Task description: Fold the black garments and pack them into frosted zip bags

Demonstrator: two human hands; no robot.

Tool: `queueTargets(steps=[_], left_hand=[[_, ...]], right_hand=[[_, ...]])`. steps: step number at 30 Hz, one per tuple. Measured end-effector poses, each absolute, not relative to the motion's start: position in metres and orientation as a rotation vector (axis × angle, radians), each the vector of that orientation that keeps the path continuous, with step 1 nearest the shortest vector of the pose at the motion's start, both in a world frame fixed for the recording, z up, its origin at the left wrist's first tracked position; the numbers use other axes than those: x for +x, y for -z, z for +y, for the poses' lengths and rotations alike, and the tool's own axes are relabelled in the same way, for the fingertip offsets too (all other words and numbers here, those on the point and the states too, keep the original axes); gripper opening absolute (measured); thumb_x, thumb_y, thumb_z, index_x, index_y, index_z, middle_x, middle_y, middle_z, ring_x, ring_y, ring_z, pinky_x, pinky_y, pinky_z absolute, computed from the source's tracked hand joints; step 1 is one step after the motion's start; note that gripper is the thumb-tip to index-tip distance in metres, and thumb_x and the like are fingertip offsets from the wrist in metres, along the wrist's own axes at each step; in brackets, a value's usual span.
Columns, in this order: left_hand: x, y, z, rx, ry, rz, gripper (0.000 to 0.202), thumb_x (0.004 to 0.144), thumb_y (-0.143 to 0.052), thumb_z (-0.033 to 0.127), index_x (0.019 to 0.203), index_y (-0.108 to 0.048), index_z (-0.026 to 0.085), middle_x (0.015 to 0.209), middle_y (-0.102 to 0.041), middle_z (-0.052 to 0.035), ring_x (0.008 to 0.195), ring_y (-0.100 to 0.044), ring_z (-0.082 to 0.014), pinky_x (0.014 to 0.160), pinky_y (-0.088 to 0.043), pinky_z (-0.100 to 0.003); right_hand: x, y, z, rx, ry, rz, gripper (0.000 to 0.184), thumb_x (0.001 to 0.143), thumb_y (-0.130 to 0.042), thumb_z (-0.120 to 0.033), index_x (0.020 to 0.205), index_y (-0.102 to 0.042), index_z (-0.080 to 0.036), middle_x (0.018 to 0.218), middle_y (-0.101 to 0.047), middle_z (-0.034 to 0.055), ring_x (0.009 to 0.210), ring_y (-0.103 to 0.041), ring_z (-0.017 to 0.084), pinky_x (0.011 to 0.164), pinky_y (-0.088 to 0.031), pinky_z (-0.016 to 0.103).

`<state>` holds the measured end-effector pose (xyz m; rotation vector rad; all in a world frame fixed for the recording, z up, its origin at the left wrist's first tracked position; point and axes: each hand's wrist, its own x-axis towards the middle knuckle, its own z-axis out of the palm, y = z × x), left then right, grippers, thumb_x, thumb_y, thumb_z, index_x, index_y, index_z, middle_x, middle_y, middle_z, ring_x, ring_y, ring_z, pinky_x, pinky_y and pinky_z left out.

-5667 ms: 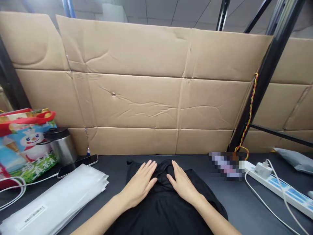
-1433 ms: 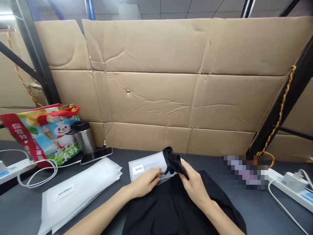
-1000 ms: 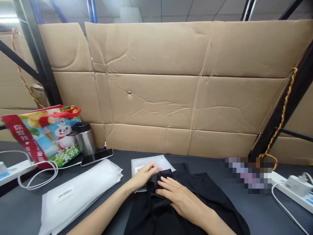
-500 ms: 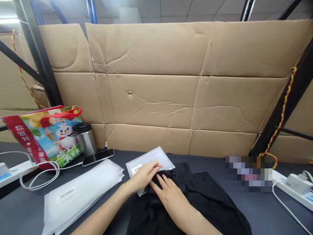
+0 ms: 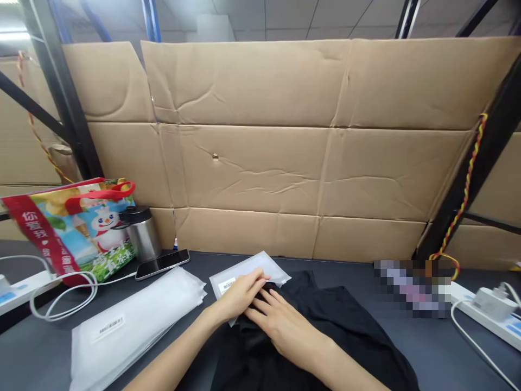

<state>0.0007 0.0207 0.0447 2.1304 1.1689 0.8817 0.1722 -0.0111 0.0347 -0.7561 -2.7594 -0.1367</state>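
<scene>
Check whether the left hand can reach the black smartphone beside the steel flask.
Probably yes. The left hand rests on a white barcoded mailer; the black smartphone lies beyond a low stack of white bags, with nothing upright between them.

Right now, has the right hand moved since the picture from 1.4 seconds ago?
Yes: against the phone, the right hand has moved left and come down onto the black garment.

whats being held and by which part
Nothing is clearly gripped: the left hand lies flat on the barcoded plastic bag, the right hand flat on the black garment.
</scene>
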Motion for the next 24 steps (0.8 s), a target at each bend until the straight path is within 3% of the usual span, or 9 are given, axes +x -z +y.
queueTargets(steps=[3, 7, 13, 18, 21, 24], left_hand=[[-0.001, -0.045, 0.023, 2.134, -0.894, 1.159, 0.021, 0.096, -0.036, 0.037, 0.092, -0.052, 0.024, 0.105, -0.068, -0.004, 0.108, -0.058, -0.022, 0.086, -0.044, -0.028], [0.003, -0.045, 0.022, 2.148, -0.865, 1.14, 0.021, 0.097, -0.036, 0.036, 0.086, -0.049, 0.024, 0.106, -0.068, -0.0034, 0.107, -0.06, -0.022, 0.083, -0.045, -0.027], [0.01, -0.047, 0.02, 2.18, -0.828, 1.1, 0.021, 0.096, -0.038, 0.036, 0.086, -0.052, 0.025, 0.108, -0.069, -0.0015, 0.105, -0.061, -0.021, 0.084, -0.046, -0.027], [0.006, -0.045, 0.026, 2.182, -0.854, 1.127, 0.021, 0.096, -0.037, 0.036, 0.091, -0.054, 0.025, 0.112, -0.067, -0.001, 0.107, -0.06, -0.0214, 0.086, -0.045, -0.028], [0.0, -0.042, 0.028, 2.199, -0.855, 1.133, 0.021, 0.096, -0.038, 0.035, 0.099, -0.056, 0.025, 0.114, -0.066, -0.0022, 0.108, -0.059, -0.0225, 0.09, -0.043, -0.03], [0.0, -0.042, 0.027, 2.246, -0.822, 1.117, 0.022, 0.096, -0.04, 0.034, 0.104, -0.058, 0.026, 0.114, -0.066, -0.0025, 0.107, -0.058, -0.0236, 0.092, -0.041, -0.032]], right_hand=[[0.175, -0.021, -0.004, -0.954, 0.284, -2.713, 0.051, 0.085, -0.044, -0.005, 0.136, -0.04, -0.005, 0.137, -0.045, 0.0211, 0.129, -0.04, 0.029, 0.105, -0.036, 0.044], [0.165, -0.005, 0.003, -0.785, 0.391, -2.644, 0.05, 0.084, -0.047, -0.008, 0.134, -0.043, -0.009, 0.137, -0.047, 0.0159, 0.13, -0.039, 0.024, 0.106, -0.036, 0.036], [0.146, 0.009, 0.018, -1.077, 0.623, -2.513, 0.042, 0.077, -0.053, -0.002, 0.119, -0.054, 0.005, 0.115, -0.06, 0.028, 0.113, -0.055, 0.035, 0.098, -0.043, 0.047], [0.177, -0.011, 0.009, -0.841, 0.569, -2.557, 0.046, 0.082, -0.052, -0.006, 0.128, -0.048, -0.008, 0.124, -0.058, 0.0147, 0.119, -0.05, 0.023, 0.104, -0.039, 0.033], [0.209, -0.022, 0.004, -0.831, 0.501, -2.478, 0.04, 0.083, -0.056, -0.014, 0.123, -0.052, -0.015, 0.129, -0.054, 0.0127, 0.123, -0.046, 0.025, 0.105, -0.038, 0.042], [0.226, -0.021, 0.011, -0.853, 0.594, -2.434, 0.037, 0.084, -0.057, -0.016, 0.121, -0.055, -0.016, 0.141, -0.042, 0.0143, 0.134, -0.029, 0.03, 0.107, -0.032, 0.051]])
